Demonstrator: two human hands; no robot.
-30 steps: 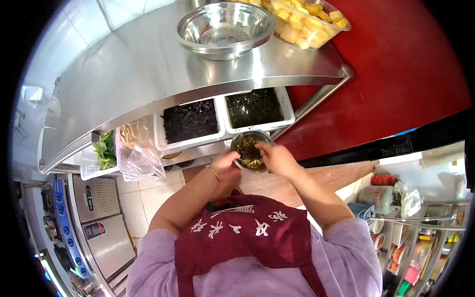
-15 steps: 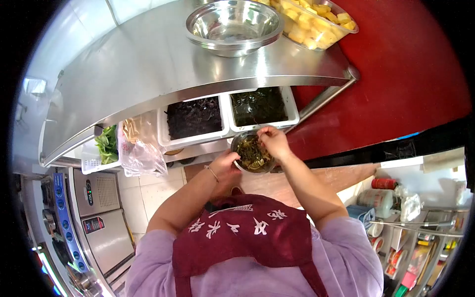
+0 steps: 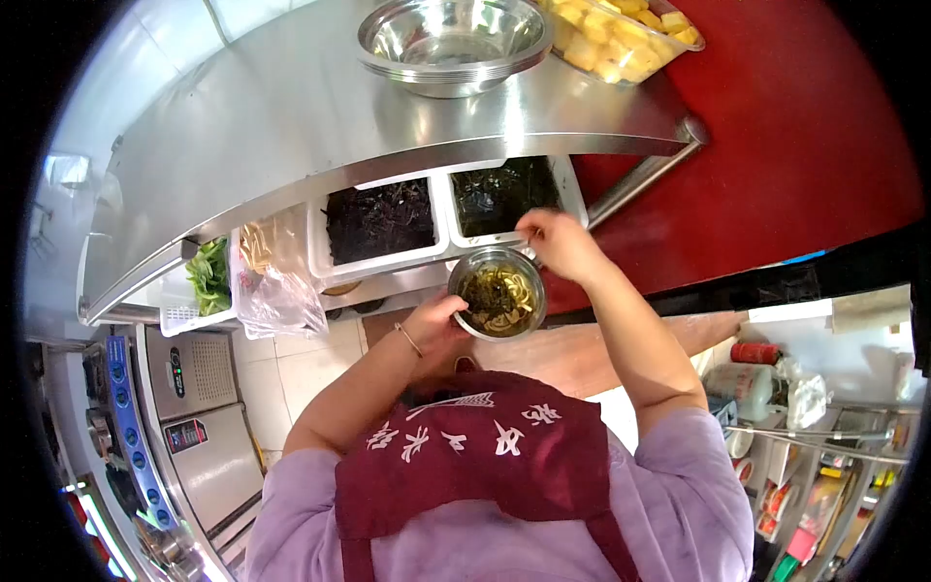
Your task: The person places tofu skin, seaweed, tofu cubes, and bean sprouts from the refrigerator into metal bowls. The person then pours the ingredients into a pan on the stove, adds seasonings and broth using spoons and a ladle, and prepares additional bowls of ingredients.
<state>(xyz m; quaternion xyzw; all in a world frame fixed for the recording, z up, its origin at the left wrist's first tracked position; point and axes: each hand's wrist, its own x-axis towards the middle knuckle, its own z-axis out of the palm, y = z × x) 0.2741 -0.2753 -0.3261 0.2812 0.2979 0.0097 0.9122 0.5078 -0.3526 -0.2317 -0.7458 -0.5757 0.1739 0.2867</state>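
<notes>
Head view: L hand (image 3: pixel 436 325) grips bowl (image 3: pixel 490 256), thumb at rim, just below greens tray (image 3: pixel 485 239); R hand (image 3: pixel 567 244) loosely curled nr tray edge (blurry, can't tell if holding anything). Prob. hand-mixing or adding; next calls for steady, level bowl

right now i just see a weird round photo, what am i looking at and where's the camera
No robot here: it's a person working bare-handed. One camera on their head looks down, hence their own apron at the bottom. The left hand holds a bowl of greenish food. The right hand is at the near rim of the right dark-filled tray; whether it holds anything, I can't tell. Another such tray sits beside it. On the steel top are stacked metal bowls and a tub of yellow chunks.
</notes>
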